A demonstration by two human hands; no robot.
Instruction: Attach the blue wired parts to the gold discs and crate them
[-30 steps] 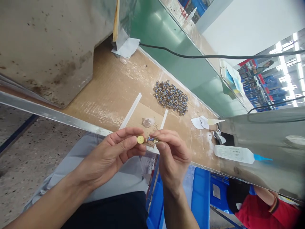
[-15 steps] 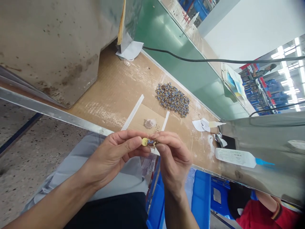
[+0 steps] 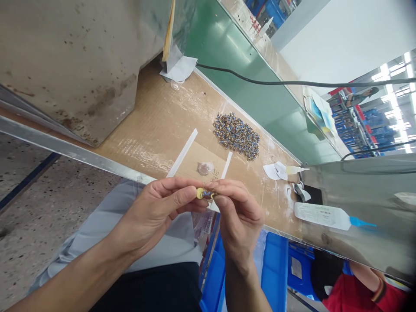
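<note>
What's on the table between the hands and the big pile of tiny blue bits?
Head view: a small clear cup and loose specks, between two white strips.

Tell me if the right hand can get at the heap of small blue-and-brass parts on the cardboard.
Probably yes: the heap of small blue-and-brass parts lies just ahead of the right hand, with only a flat white strip and a small clear cap between. Its fingertips, though, are pinching one blue-and-brass part.

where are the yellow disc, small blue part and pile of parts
yellow disc [image 3: 199,193]: head view, its round face
small blue part [image 3: 207,194]: head view, its middle
pile of parts [image 3: 236,136]: head view, its centre
</note>
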